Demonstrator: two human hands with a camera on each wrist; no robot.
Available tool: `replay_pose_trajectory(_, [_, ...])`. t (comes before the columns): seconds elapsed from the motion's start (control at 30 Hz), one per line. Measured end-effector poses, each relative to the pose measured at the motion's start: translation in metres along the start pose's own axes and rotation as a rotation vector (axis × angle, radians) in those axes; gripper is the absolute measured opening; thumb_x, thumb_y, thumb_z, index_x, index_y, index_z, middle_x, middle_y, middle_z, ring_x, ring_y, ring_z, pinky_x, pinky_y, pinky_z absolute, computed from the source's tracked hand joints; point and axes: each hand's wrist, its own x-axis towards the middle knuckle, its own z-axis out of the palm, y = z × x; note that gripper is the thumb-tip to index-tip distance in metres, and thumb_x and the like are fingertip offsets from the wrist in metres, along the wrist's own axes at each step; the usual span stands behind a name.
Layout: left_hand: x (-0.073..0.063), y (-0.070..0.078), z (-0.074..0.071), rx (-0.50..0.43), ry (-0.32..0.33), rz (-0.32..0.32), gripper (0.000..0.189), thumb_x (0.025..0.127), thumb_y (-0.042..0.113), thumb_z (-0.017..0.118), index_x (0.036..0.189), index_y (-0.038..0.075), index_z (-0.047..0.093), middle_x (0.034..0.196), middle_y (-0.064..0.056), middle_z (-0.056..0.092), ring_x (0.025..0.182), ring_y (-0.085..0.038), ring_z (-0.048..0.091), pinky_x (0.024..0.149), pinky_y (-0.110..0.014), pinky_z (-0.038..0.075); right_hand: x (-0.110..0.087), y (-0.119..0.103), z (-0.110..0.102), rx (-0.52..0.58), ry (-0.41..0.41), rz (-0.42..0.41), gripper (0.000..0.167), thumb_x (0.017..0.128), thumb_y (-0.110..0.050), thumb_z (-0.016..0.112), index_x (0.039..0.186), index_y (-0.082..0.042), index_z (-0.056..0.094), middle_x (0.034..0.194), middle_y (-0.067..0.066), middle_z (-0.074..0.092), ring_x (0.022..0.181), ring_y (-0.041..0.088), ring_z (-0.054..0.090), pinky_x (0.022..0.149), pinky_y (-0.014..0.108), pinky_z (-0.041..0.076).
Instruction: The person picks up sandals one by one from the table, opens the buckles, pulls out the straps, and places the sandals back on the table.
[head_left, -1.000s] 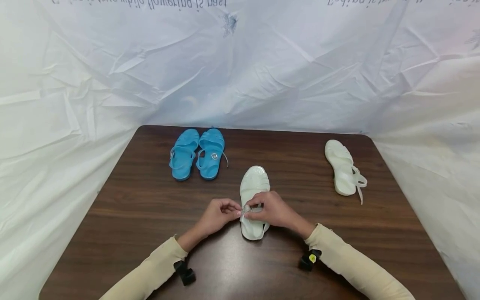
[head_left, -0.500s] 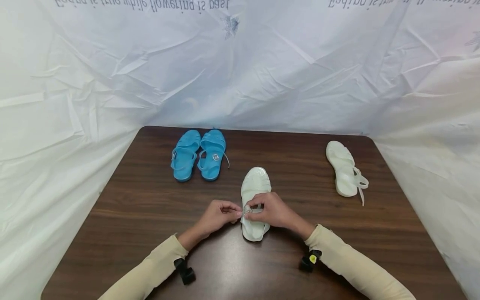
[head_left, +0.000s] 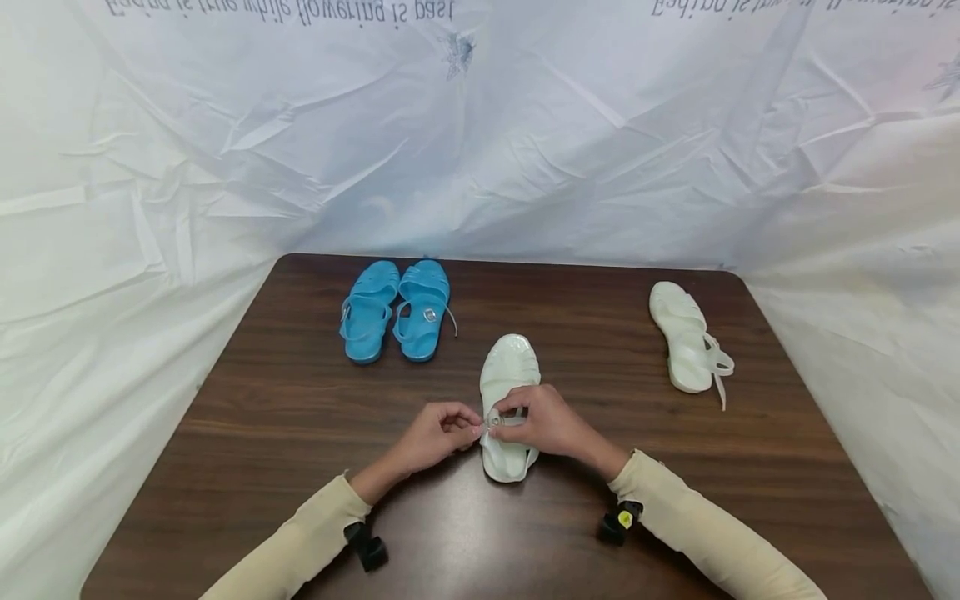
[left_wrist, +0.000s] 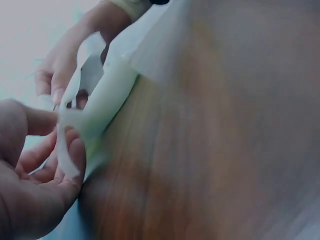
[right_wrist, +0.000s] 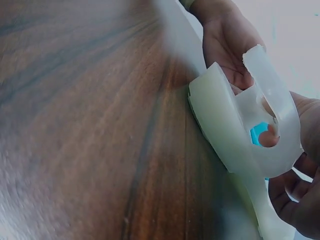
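A white jelly sandal [head_left: 510, 362] stands on the table in front of me, toe pointing away. At its left side my left hand [head_left: 433, 435] pinches the thin strap [left_wrist: 65, 155] between thumb and fingers; the loose strap end hangs over the fingers in the left wrist view. My right hand [head_left: 551, 421] reaches over the sandal from the right and pinches the strap's buckle [head_left: 493, 419]. Much of the buckle is hidden by the fingertips. From the right wrist view, the sandal's heel strap [right_wrist: 282, 100] curves up in front of both hands.
A pair of blue sandals [head_left: 365, 325] stands side by side at the back left. Another white sandal [head_left: 686, 358], its strap hanging loose, lies at the back right. The dark wooden table [head_left: 585, 308] is bordered by white sheeting [head_left: 525, 167].
Both hands stay at the buckle with hardly any movement. The left hand shifts very slightly; the sandals keep their places.
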Motion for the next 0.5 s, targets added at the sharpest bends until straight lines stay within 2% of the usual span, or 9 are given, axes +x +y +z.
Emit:
replay_pose_trajectory(0.13, [0.0011, 0.0009, -0.0031, 0.009, -0.022, -0.018, 0.014, 0.096, 0.01, 0.071, 0.102, -0.003, 0.073, 0.084, -0.005, 0.07, 0.07, -0.011, 0.062, 0.061, -0.022, 0.05, -0.0006, 0.0012, 0.001, 0.018, 0.007, 0.016, 0.02, 0.084, -0.025, 0.087, 0.099, -0.014, 0.081, 0.091, -0.009, 0.074, 0.08, 0.006, 0.065, 0.069, 0.022, 0.053])
replay_pose_trajectory(0.27, [0.0031, 0.0009, -0.0027, -0.02, -0.005, -0.037, 0.014, 0.094, 0.008, 0.072, 0.101, -0.004, 0.074, 0.084, -0.003, 0.072, 0.073, -0.011, 0.063, 0.065, -0.022, 0.052, -0.0002, 0.0014, 0.0027, 0.03, 0.007, 0.011, 0.019, 0.083, -0.025, 0.087, 0.097, -0.014, 0.082, 0.09, -0.009, 0.074, 0.08, 0.005, 0.063, 0.069, 0.022, 0.052])
replay_pose_trajectory(0.5, [0.0044, 0.0001, 0.0021, -0.042, 0.017, -0.014, 0.018, 0.095, 0.009, 0.073, 0.104, -0.006, 0.073, 0.089, -0.007, 0.073, 0.075, -0.01, 0.064, 0.067, -0.022, 0.053, -0.0004, 0.0014, 0.0039, 0.017, 0.012, 0.011, 0.019, 0.083, -0.026, 0.087, 0.096, -0.013, 0.082, 0.091, -0.008, 0.074, 0.078, 0.004, 0.062, 0.068, 0.022, 0.052])
